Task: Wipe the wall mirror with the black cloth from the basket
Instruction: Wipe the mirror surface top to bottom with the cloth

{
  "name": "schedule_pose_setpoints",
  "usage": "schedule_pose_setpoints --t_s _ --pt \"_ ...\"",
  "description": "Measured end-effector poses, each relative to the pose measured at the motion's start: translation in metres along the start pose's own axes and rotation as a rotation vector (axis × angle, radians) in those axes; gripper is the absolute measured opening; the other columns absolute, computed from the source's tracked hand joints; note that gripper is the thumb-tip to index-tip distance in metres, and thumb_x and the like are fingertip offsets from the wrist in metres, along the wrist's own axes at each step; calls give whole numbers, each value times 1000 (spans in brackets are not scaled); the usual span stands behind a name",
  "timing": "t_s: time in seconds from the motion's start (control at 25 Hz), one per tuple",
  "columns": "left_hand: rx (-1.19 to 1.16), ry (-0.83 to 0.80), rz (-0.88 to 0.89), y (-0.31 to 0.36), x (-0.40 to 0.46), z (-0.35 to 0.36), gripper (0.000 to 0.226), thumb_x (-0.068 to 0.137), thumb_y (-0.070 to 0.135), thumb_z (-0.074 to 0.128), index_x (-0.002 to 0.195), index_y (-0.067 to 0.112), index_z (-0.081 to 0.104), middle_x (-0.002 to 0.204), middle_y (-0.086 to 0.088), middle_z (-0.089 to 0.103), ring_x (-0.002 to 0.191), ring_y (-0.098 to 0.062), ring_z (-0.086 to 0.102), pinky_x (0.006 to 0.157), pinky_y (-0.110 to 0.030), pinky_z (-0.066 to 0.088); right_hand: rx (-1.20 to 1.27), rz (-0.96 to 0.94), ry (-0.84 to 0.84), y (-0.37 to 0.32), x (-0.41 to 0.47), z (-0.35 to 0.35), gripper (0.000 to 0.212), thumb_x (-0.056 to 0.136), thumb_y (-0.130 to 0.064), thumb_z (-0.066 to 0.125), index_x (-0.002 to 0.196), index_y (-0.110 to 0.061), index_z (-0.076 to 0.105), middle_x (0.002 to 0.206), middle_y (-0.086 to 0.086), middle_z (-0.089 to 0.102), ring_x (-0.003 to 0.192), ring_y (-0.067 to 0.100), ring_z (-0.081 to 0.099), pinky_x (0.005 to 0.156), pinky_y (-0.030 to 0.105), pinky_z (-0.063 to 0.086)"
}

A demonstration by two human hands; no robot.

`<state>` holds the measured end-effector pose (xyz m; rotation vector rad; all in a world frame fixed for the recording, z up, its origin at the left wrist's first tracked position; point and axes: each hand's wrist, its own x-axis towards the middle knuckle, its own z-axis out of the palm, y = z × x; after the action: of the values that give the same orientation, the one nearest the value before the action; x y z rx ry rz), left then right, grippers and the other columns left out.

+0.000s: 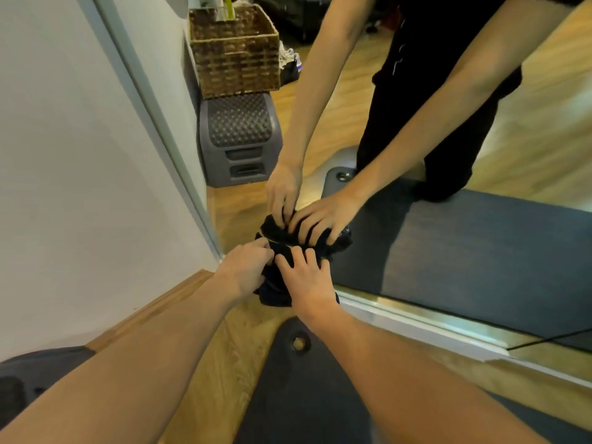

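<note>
The black cloth (275, 292) is bunched against the lower left corner of the wall mirror (474, 251), near its frame. My left hand (246, 267) grips the cloth's left side with curled fingers. On the cloth's right side my right hand (307, 278) presses it to the glass with spread fingers. The mirror reflects both hands, the cloth and the person's dark clothing. A woven basket (234, 49) shows only as a reflection at the top of the glass.
The mirror's pale frame (416, 320) runs along the wooden floor. A dark mat (288, 398) with a metal eyelet lies under my arms. A grey studded footrest (32, 376) stands at bottom left, by the white wall (80, 155). A black cable (544, 340) crosses the frame at right.
</note>
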<state>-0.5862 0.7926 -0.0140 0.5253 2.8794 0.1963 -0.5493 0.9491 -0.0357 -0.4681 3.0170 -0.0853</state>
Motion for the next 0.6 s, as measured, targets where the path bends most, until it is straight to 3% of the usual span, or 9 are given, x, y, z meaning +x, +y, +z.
schedule_pose_setpoints --t_s 0.2,0.32,0.4,0.6 --pt "101 42 44 80 -11 -117 18 88 11 73 104 15 66 121 0 54 106 -25 61 92 -38 53 -64 -40 174 49 -47 -121 72 81 -17 83 142 -19 45 134 11 47 121 34 51 94 47 48" --pt "114 101 63 134 -39 -206 19 84 12 73 101 15 64 118 1 53 107 -24 60 89 -37 52 -130 -138 260 73 -83 -217 73 90 -15 74 151 -15 33 148 15 39 133 39 40 106 52 41" --pt "143 178 78 170 -60 -271 19 84 13 74 100 16 64 116 2 54 106 -23 60 89 -37 50 -195 -157 413 89 -105 -284 73 89 -18 77 151 -17 37 148 14 42 133 37 42 105 50 44" --pt "162 466 120 262 -106 -434 20 77 9 77 94 14 68 111 -2 59 101 -25 61 90 -42 51 -323 -158 573 122 -161 -460 81 91 -17 74 156 -16 26 157 16 30 142 39 33 112 52 37"
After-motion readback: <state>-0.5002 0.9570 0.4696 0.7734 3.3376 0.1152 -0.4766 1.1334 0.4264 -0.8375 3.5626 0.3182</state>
